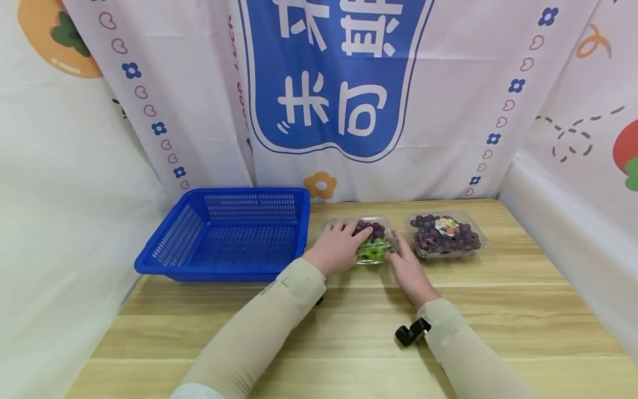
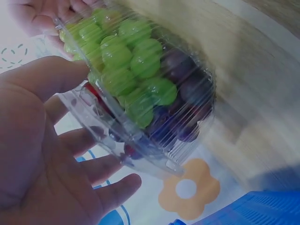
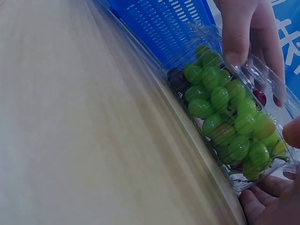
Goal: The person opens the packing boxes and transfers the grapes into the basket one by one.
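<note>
A clear plastic box of grapes (image 1: pixel 375 249) sits on the table, green grapes (image 2: pixel 133 61) at its front and dark purple ones (image 1: pixel 371 228) behind. Across its lid lies my left hand (image 1: pixel 339 246), fingers spread and fairly straight, the thumb at the front rim. My right hand (image 1: pixel 410 272) holds the box's right end; in the right wrist view its fingers (image 3: pixel 265 197) curl under the corner with the thumb above. Just to the right stands a second clear box of dark grapes (image 1: pixel 441 243), with a colourful round sticker (image 1: pixel 447 226) on its lid.
A blue slotted plastic basket (image 1: pixel 224 271) stands at the table's back left, close to my left forearm. Behind the wooden table (image 1: pixel 359 343) hangs a printed cloth (image 1: pixel 438 166), and white cloth walls flank both sides.
</note>
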Tool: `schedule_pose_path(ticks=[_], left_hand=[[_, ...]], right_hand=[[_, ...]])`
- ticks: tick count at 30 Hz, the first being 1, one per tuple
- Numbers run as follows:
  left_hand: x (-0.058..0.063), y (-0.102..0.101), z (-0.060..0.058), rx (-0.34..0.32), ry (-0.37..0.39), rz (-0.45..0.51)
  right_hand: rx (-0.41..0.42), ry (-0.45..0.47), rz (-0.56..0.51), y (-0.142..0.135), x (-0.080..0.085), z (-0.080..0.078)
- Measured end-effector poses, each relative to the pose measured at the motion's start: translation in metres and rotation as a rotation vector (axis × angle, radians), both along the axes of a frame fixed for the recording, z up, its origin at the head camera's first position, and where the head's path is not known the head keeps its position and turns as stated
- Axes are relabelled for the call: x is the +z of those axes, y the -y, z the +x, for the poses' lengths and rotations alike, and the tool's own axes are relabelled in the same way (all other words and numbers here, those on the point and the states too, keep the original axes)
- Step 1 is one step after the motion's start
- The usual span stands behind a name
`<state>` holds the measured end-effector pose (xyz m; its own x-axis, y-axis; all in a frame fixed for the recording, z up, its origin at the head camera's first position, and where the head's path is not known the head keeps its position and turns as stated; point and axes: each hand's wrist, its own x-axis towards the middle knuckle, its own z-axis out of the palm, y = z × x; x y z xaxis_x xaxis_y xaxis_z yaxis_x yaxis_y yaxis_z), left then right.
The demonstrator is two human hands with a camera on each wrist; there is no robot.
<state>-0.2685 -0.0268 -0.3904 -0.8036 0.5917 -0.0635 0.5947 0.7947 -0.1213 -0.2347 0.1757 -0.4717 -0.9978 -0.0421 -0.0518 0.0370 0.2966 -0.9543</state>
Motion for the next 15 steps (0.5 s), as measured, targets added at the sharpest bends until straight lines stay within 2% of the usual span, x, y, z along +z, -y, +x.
schedule_pose_path(ticks=[7,15], left_hand=[[0.003,0.009,0.001,0.037,0.040,0.045],[-0.007,0.017,0.001,0.067,0.083,0.081]], right_hand=[[-0.018,-0.016,0.025,0.001,0.001,-0.001],[-0.011,-0.013,0.017,0.000,-0.003,-0.001]])
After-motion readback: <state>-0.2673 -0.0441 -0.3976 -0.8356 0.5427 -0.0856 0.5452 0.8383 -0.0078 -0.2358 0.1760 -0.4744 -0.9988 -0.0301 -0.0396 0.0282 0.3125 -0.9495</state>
